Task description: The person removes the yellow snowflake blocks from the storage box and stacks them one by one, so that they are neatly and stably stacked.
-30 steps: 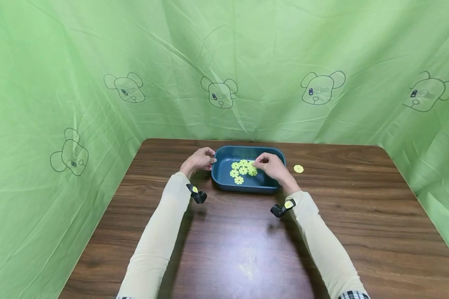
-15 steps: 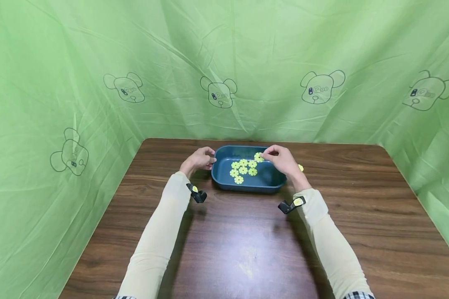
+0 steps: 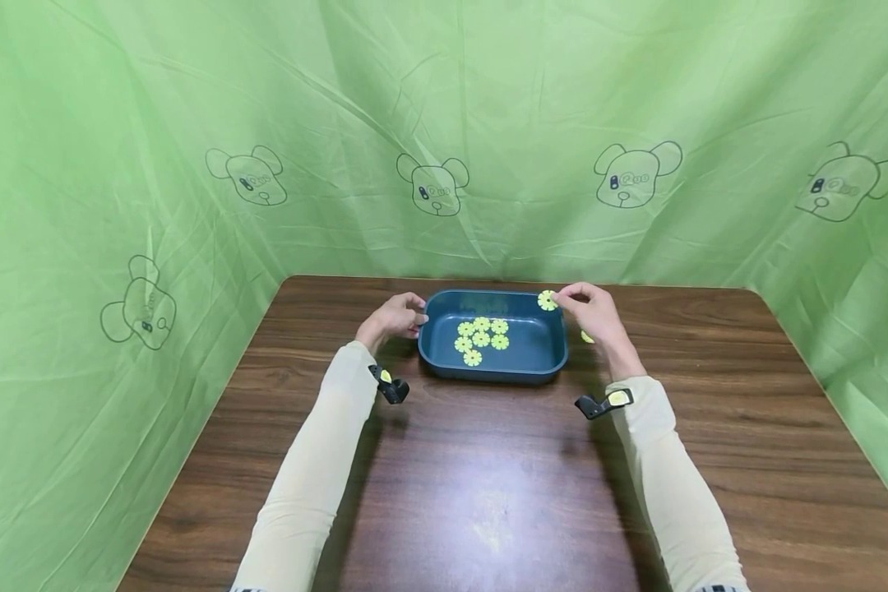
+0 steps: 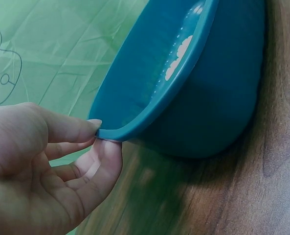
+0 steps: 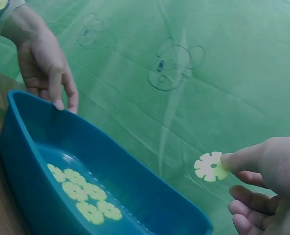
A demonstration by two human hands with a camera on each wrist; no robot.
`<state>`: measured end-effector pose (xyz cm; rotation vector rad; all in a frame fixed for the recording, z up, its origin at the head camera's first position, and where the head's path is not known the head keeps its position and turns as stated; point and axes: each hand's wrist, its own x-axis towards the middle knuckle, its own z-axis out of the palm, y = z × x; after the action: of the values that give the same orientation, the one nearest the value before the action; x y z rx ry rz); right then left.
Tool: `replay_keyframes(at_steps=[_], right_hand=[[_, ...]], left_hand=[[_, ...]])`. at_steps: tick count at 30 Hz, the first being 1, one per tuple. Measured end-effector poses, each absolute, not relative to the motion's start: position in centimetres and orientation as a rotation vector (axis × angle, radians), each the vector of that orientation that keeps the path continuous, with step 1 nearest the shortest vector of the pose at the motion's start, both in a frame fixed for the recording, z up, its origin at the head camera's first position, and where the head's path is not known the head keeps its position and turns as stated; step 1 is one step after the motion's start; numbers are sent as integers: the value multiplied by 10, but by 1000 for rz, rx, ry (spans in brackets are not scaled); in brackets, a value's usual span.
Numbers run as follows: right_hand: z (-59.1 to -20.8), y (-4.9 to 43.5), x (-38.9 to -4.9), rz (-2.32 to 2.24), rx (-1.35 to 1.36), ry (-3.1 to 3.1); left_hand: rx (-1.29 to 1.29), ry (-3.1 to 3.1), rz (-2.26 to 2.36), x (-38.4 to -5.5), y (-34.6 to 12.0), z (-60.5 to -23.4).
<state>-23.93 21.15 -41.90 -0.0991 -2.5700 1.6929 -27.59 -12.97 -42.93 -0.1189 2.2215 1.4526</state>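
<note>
A dark blue rectangular basin (image 3: 533, 345) with rounded corners stands near the back of the table, several yellow snowflake discs (image 3: 481, 338) lying flat on its floor. At its left end my left hand (image 3: 395, 316) pinches the rim; the left wrist view has the thumb on top of the rim (image 4: 135, 128) and fingers beneath. Between thumb and fingers of my right hand (image 3: 594, 312) is one yellow snowflake disc (image 5: 211, 166), held up by its edge over the basin's back right corner. Another yellow disc (image 3: 586, 337) lies on the table, partly hidden behind the right hand.
The brown wood-grain table (image 3: 725, 411) reaches back to a green curtain (image 3: 533, 99) with printed bear heads. A black wrist camera is strapped on each sleeve. The left forearm (image 3: 314, 460) crosses the table's left half.
My right hand has lifted the pinched disc from among the others and carried it right and back, to the basin's rear right corner. The left hand has stayed on the rim.
</note>
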Motion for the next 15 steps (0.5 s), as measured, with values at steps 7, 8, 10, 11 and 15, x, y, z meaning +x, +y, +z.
replay_keyframes(at_steps=[7, 8, 10, 11, 15], right_hand=[[-429, 231, -237, 1770, -228, -2506], [-432, 233, -238, 1771, -248, -2498], [-437, 238, -238, 1778, -291, -2482], [-440, 241, -238, 1781, -310, -2475], [-447, 249, -237, 1815, -379, -2448]], left_hand=[[-125, 2213, 1455, -278, -130, -431], [-125, 2211, 1459, -278, -130, -431], [-125, 2210, 1461, -278, -130, -431], [-125, 2209, 1462, -278, -130, -431], [-126, 2209, 1457, -277, -130, -431]])
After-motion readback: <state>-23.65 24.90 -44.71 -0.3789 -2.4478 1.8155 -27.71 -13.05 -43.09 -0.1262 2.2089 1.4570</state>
